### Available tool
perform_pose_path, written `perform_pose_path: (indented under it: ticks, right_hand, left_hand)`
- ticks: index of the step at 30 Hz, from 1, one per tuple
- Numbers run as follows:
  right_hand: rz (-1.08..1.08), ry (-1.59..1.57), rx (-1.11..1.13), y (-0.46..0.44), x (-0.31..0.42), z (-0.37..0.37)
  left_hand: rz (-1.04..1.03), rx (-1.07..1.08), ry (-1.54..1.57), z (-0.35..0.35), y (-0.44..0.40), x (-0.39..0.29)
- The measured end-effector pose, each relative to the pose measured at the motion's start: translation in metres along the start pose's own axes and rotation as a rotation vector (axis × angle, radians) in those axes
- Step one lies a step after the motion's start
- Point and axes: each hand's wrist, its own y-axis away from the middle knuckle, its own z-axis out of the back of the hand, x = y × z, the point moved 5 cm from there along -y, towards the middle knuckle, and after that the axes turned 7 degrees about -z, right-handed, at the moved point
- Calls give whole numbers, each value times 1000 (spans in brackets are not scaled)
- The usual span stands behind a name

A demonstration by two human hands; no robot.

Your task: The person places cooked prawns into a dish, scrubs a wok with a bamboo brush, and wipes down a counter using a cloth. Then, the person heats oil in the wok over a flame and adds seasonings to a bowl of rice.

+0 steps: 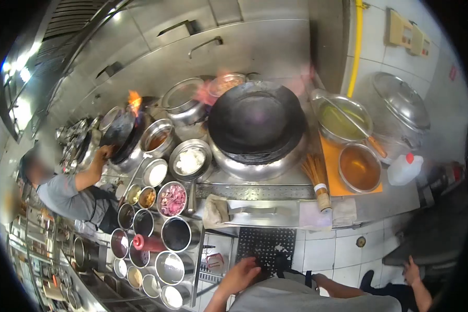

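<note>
My left hand (240,274) hangs low in front of my grey shirt, fingers loosely bent and apart, nothing visible in it. What appears to be my right hand (323,283) is beside my waist, near a dark strap; its fingers do not show clearly. Neither hand touches the cookware. Ahead, a large black wok (257,122) sits on a round steel burner ring (265,166), with a reddish glow about its rim. A bundled bamboo brush (320,187) lies to its right on the counter. A folded cloth (215,210) hangs over the front edge.
At left, a co-worker (70,195) handles another wok (122,132) near a flame. Bowls of chopped red onion (172,200) and white food (191,160) stand between. A pot with a ladle (343,119), a bowl of brown liquid (360,169) and a jug (404,169) are right. Another hand (413,271) shows lower right.
</note>
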Motion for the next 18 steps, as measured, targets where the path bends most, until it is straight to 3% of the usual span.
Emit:
perform_pose_path:
  ticks: [1,3,4,5,6,7,9,14,15,18]
  right_hand:
    - [-10,99,26,3,2,9]
    - [16,-94,-228,53,39,88]
    - [130,-74,-372,83,65,141]
    - [237,-342,-633,125,86,205]
    - [10,-581,-822,177,111,269]
    - [-14,-537,-1137,199,118,309]
    - [-188,-423,-1435,212,121,370]
    - [-557,-121,-1349,139,107,421]
    - [-538,-313,-1148,130,95,431]
    - [-514,-349,-896,148,98,438]
  left_hand:
    - [-11,7,7,5,-3,7]
    - [-6,-11,26,27,-9,2]
    - [-9,-17,43,36,-15,-2]
    - [-16,-20,42,46,-20,-4]
    - [-29,-31,41,58,-26,-4]
    - [-85,-59,14,65,-37,11]
    - [-131,-56,-7,84,-54,-1]
    - [-262,-19,-22,117,-88,-29]
    - [-284,-12,-48,123,-97,-37]
    - [-437,-109,-111,138,-126,-49]
